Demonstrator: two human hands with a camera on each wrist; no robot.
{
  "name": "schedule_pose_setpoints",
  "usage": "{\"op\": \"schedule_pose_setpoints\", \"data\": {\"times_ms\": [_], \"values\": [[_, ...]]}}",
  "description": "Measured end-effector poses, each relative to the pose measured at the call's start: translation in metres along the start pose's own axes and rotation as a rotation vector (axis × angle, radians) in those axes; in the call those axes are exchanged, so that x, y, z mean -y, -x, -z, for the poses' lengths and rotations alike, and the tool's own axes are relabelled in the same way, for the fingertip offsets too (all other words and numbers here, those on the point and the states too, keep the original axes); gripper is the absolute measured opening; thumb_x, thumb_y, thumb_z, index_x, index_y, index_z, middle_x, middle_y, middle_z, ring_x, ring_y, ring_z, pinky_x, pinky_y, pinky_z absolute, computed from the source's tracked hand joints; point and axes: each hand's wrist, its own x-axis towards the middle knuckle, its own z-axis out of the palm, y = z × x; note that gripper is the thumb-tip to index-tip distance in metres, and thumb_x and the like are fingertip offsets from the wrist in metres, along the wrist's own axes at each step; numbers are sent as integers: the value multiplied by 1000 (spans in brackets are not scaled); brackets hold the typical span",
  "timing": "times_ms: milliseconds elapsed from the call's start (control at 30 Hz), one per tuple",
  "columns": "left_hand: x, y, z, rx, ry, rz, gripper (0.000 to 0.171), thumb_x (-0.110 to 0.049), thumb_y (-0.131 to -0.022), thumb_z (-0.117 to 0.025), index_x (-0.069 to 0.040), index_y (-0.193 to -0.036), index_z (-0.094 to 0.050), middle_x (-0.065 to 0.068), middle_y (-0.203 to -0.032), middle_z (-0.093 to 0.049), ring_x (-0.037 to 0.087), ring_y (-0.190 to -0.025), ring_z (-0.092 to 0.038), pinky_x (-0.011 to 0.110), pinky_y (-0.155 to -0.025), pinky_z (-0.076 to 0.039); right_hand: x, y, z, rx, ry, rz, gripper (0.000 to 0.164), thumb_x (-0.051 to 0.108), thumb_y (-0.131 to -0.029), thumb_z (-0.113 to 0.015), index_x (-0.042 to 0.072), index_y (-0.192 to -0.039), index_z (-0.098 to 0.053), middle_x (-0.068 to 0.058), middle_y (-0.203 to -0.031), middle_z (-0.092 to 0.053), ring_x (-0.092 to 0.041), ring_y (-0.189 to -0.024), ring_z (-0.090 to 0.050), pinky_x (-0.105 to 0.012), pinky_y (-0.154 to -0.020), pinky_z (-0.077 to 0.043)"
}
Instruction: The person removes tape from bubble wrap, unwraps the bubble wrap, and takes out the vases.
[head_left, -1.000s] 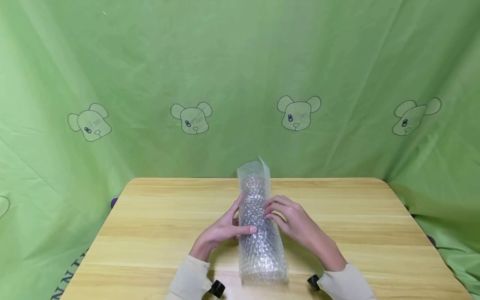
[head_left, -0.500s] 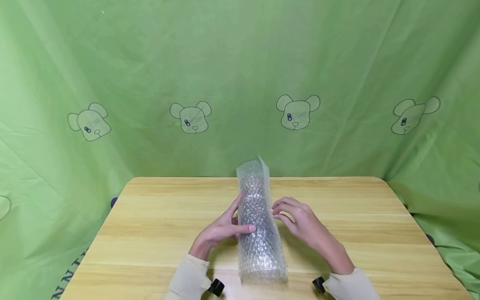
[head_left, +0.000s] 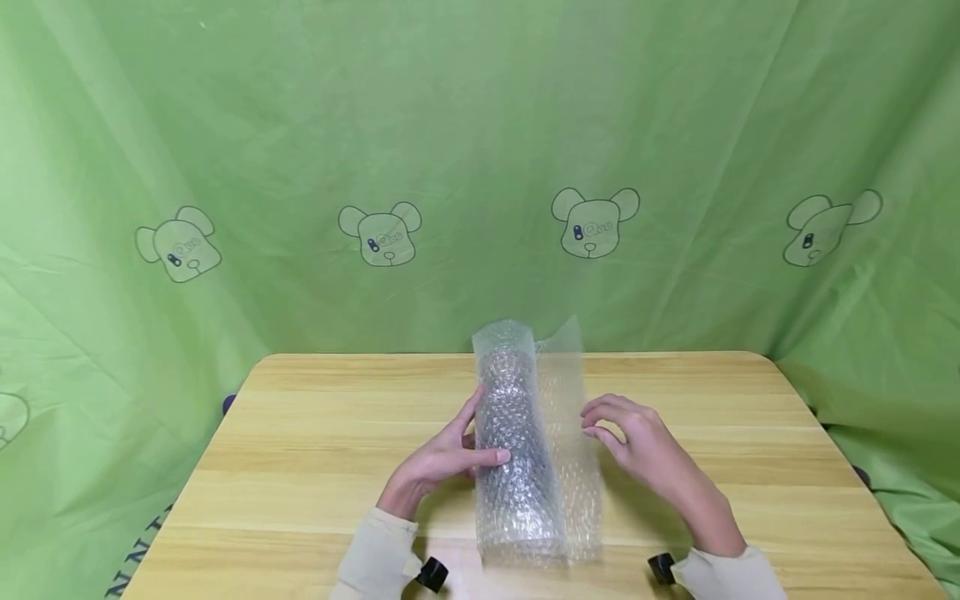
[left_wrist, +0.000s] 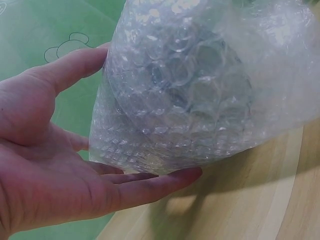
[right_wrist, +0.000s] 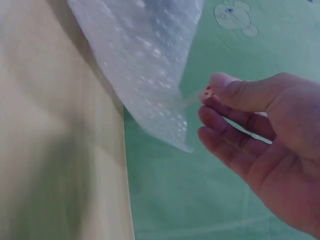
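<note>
A long bundle in clear bubble wrap (head_left: 517, 492) lies lengthwise in front of me, over the table. A dim rounded outline shows through the wrap in the left wrist view; what it is stays hidden. My left hand (head_left: 438, 460) holds the bundle from the left, thumb on top and fingers beneath. A loose flap (head_left: 572, 433) of the wrap stands out to the right. My right hand (head_left: 637, 437) is just beyond its edge. Between its thumb and forefinger it pinches a small clear strip of tape (right_wrist: 194, 98) with red marks, which runs to the flap.
The wooden table (head_left: 337, 425) has rounded far corners. A green curtain (head_left: 480, 125) printed with bear heads hangs behind and along both sides. Black wrist cameras sit at the left cuff (head_left: 378, 546) and the right cuff (head_left: 723, 575).
My right hand has moved rightward from the bundle, and the flap has come away from it and opened out to the right. The left hand keeps its hold.
</note>
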Motion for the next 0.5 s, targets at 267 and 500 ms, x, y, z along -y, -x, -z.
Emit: {"op": "schedule_pose_setpoints", "data": {"times_ms": [267, 500], "values": [[1, 1, 1, 0, 12, 1, 117, -9, -87, -80, -41, -164, 2, 40, -157, -26, 34, -108, -68, 46, -84, -62, -18, 13, 4, 66, -14, -120, 26, -12, -80, -79, 12, -90, -74, -4, -99, -75, -25, -92, -72, -44, -82, -62], [2, 1, 0, -1, 35, -8, 117, -9, -87, -81, -41, -164, 1, 39, -160, -17, 44, -129, -55, 54, -97, -56, -29, 19, 2, 206, 13, -265, 17, -7, -82, -78, 7, -90, -75, -4, -95, -74, -28, -91, -72, -42, -80, -63]]}}
